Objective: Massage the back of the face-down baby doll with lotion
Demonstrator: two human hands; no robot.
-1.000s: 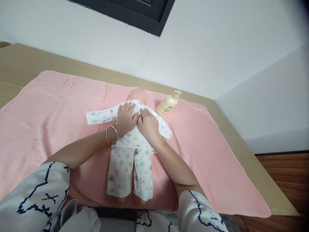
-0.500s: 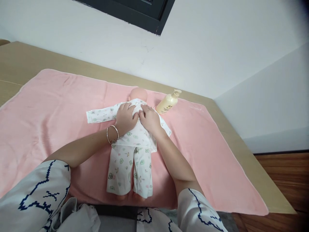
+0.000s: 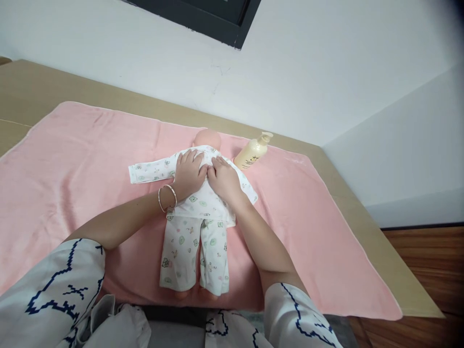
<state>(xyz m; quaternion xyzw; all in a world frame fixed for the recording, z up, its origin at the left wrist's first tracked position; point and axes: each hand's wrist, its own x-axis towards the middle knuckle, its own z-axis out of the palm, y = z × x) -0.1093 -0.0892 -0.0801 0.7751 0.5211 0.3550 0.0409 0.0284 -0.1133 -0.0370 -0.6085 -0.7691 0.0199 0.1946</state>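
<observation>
A baby doll (image 3: 207, 138) in a white printed top and matching trousers (image 3: 181, 256) lies on a pink blanket (image 3: 108, 145), head away from me, with the back of its head seemingly upward. My left hand (image 3: 190, 174), with a bangle (image 3: 167, 198) at the wrist, rests flat on the left of the doll's upper body, fingers stretched out. On the right of it lies my right hand (image 3: 224, 179), its fingers extended too. The two thumbs nearly meet in the middle. Both hands press on the cloth and hold nothing. A cream pump bottle (image 3: 250, 153) stands close beyond my right hand.
The blanket covers most of a wooden table (image 3: 348, 217), whose far edge runs along a white wall (image 3: 174, 72). A dark frame (image 3: 217, 24) is set in the wall above. Wooden flooring (image 3: 431, 261) shows at the right.
My hands stay in the same place on the doll, with barely any visible movement. The whole view has shifted very slightly.
</observation>
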